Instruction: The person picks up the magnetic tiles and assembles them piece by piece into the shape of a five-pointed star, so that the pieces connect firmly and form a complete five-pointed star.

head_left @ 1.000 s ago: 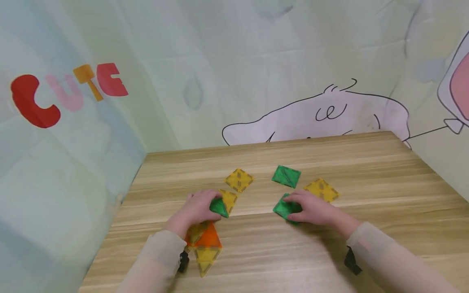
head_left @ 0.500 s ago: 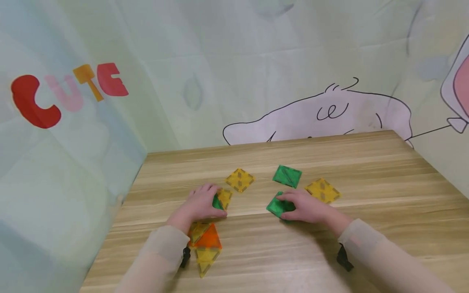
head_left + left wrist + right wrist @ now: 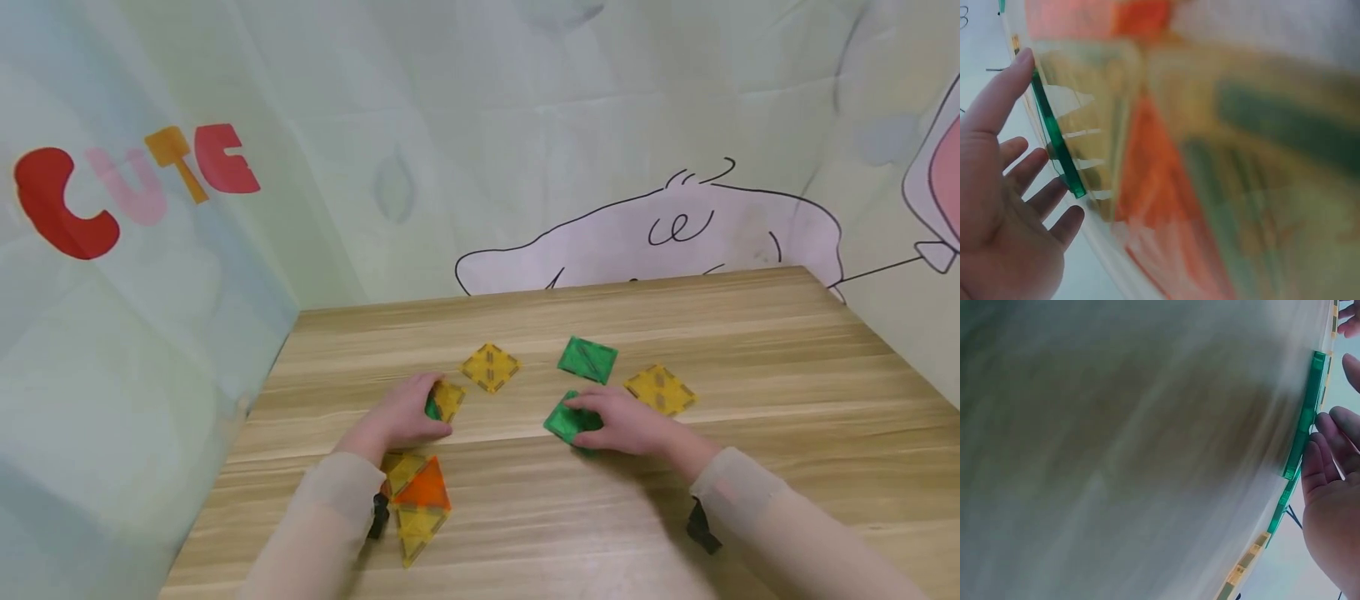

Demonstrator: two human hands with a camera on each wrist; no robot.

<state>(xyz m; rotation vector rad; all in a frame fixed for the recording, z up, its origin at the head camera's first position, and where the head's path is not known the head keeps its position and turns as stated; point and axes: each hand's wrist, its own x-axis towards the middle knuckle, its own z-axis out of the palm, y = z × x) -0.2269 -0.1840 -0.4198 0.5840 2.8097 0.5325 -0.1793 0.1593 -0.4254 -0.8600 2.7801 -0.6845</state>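
On the wooden table my left hand (image 3: 401,414) grips a green triangular magnetic tile (image 3: 432,408) between thumb and fingers. It lies against a yellow triangular tile (image 3: 450,401). The left wrist view has the thumb and fingertips along the green tile's edge (image 3: 1059,137). To the right, my right hand (image 3: 628,422) holds a green tile piece (image 3: 564,422) flat on the table, thumb and index finger spread over it. Its right part is hidden under the palm. In the right wrist view, fingertips meet the green edge (image 3: 1307,412).
Behind the hands lie a yellow diamond (image 3: 491,367) and a green piece (image 3: 588,360). Another yellow piece (image 3: 660,390) is beside my right hand. An orange triangle (image 3: 426,487) with yellow triangles (image 3: 420,527) lies near my left sleeve. A printed curtain (image 3: 375,150) borders the table (image 3: 540,517).
The green and yellow tiles at my left hand have slid leftward with it. My right hand and its green piece shifted slightly left, then stayed nearly still.
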